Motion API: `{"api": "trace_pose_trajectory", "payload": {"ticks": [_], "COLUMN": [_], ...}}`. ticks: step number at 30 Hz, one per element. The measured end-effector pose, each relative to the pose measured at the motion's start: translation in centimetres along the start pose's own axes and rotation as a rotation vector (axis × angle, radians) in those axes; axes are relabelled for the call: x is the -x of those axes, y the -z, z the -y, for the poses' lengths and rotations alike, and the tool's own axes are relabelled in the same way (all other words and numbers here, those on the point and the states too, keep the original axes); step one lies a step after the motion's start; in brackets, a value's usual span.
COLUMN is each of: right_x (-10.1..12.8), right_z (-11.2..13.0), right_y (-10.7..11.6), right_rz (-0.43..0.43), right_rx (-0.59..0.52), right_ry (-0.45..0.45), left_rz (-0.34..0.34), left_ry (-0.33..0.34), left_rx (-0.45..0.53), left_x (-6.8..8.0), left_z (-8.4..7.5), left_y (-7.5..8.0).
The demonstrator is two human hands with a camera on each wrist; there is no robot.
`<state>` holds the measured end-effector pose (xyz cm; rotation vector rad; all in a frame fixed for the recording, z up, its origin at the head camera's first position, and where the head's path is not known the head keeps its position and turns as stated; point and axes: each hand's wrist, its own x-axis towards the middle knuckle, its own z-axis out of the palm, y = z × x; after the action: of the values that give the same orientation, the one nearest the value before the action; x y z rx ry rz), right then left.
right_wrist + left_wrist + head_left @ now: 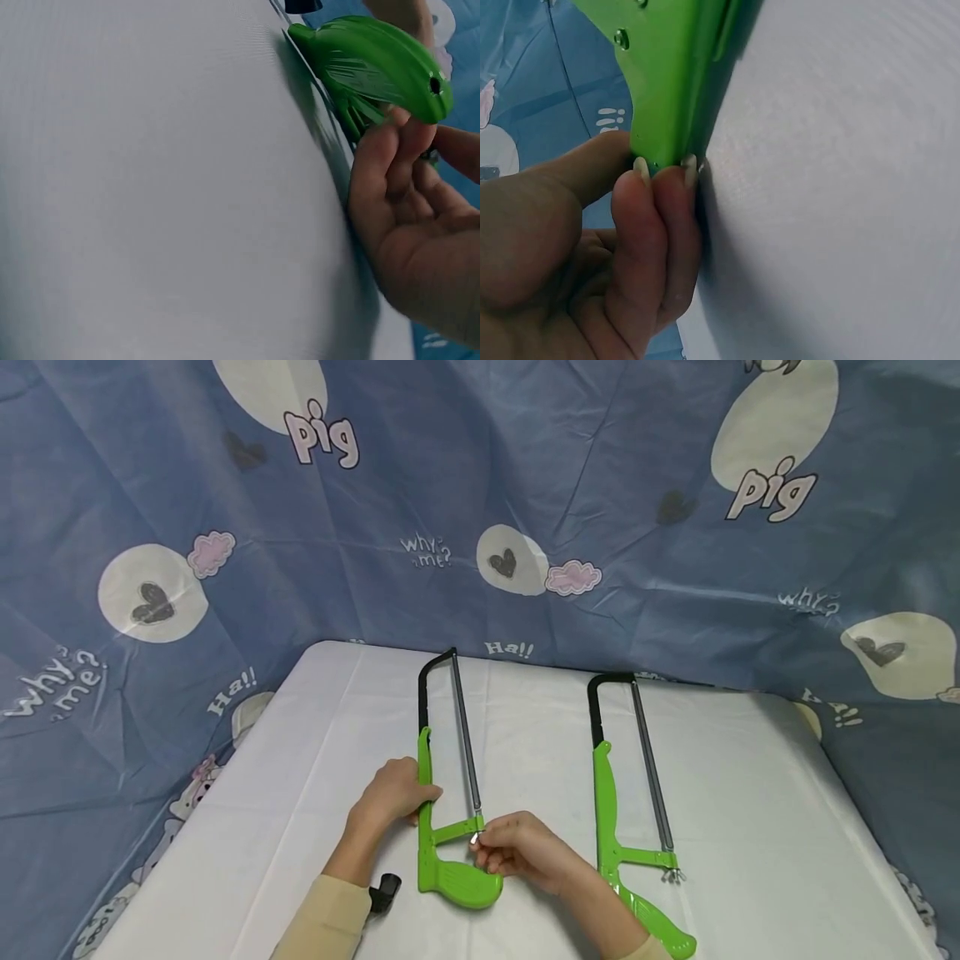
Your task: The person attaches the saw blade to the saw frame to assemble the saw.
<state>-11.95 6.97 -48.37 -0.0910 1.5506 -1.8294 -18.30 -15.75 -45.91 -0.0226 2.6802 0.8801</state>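
Note:
A hacksaw with a green handle and black front frame lies on the white-covered table, left of centre in the head view. My left hand grips its green frame bar, thumb over the top; the left wrist view shows fingertips against the green frame. At the near end of the grey blade, my right hand pinches the wing nut, which is partly covered by the fingers. In the right wrist view, curled fingers of the right hand sit just below the green handle.
A second green and black hacksaw lies to the right, its wing nut showing; my right forearm passes close to its handle. A black strap piece is at my left wrist. Blue printed cloth hangs behind the table.

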Motion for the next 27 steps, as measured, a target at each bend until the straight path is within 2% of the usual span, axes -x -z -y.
{"api": "trace_pose_trajectory", "payload": {"ticks": [4, 6, 11, 13, 15, 19, 27], "right_x": [0.5, 0.8, 1.4, 1.6, 1.8, 1.7, 1.0], "right_z": [0.6, 1.0, 1.5, 1.6, 1.6, 1.6, 1.0], "right_y": [-0.9, -1.5, -3.4, -4.2, -4.8, -5.4, -5.6], "right_rz": [-0.128, -0.214, -0.474, -0.555, -0.61, -0.644, -0.706], "right_rx": [0.268, 0.453, 1.083, 1.302, 1.468, 1.661, 1.773], "right_ry": [0.081, 0.133, 0.308, 0.371, 0.425, 0.471, 0.582], "left_rz": [0.007, 0.005, -0.004, -0.009, -0.011, -0.011, -0.017], "left_ry": [0.006, 0.004, -0.002, -0.003, -0.004, -0.008, -0.022], "left_rx": [-0.002, -0.005, 0.001, 0.006, 0.013, 0.022, 0.037], "left_x": [0.0, 0.0, 0.0, 0.0, 0.1, 0.2, 0.3], "left_z": [0.0, 0.1, 0.3, 0.3, 0.4, 0.5, 0.4], "left_y": [0.2, 0.2, 0.1, 0.1, 0.1, 0.0, 0.0]}}
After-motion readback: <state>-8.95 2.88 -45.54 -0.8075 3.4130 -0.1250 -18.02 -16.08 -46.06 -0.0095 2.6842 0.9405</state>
